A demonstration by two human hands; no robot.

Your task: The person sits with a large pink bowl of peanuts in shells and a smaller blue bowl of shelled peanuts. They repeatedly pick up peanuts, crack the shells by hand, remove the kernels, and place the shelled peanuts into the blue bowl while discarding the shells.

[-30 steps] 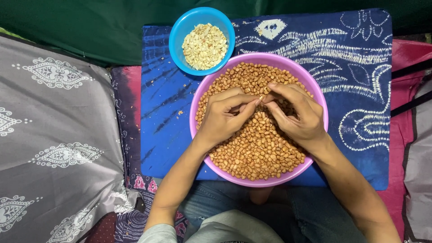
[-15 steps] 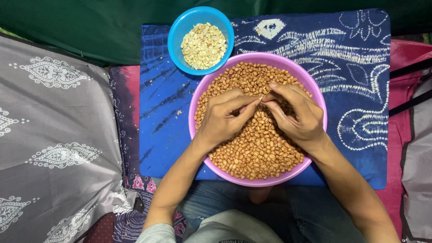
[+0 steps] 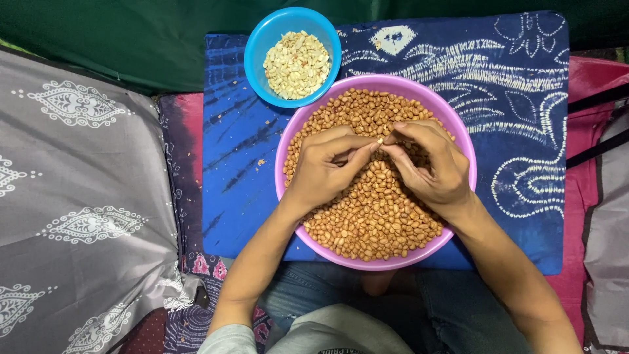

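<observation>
A pink bowl [image 3: 462, 151] full of brown-skinned peanuts [image 3: 377, 223] rests in front of me on a blue patterned cloth. Both hands hover over the nuts in the bowl's middle. My left hand [image 3: 322, 172] and my right hand [image 3: 429, 165] meet fingertip to fingertip, pinching a single peanut [image 3: 380, 139] between them; a pale spot of it shows. A smaller blue bowl [image 3: 257, 54] holding pale skinned peanuts [image 3: 297, 64] stands just beyond the pink bowl, to the upper left, touching its rim.
The blue patterned cloth [image 3: 524, 131] covers a board over my lap. A grey cushion [image 3: 72, 196] with white motifs lies at the left. Red fabric [image 3: 590, 203] shows at the right, green fabric [image 3: 131, 33] along the back. A few skin flakes lie on the cloth.
The hands stay over the bowl; the fingers have shifted slightly, working the one peanut between the fingertips. The bowls have not moved.
</observation>
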